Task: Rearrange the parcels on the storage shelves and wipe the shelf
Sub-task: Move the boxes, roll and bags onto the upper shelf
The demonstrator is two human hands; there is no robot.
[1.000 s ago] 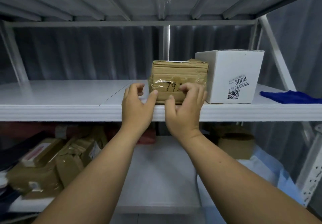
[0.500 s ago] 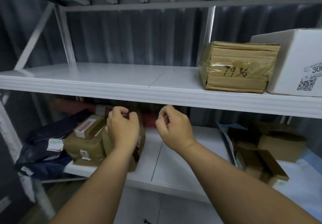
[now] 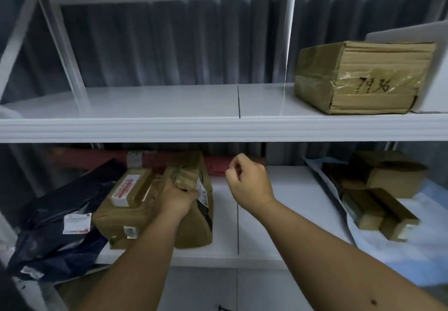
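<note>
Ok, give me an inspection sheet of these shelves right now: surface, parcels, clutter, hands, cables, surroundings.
Surface: white upper shelf, left part bare; white lower shelf below it.
Job's things: taped brown box marked 7936 on the upper shelf, right, beside a white box; brown parcel on the lower shelf.
Clutter: dark mailer bag, labelled small box, red roll, cardboard boxes at lower right.
Hands: left hand grips the brown parcel; right hand curled, holding nothing.
Cables: nothing seen.
Surroundings: grey corrugated wall, white frame struts.
</note>
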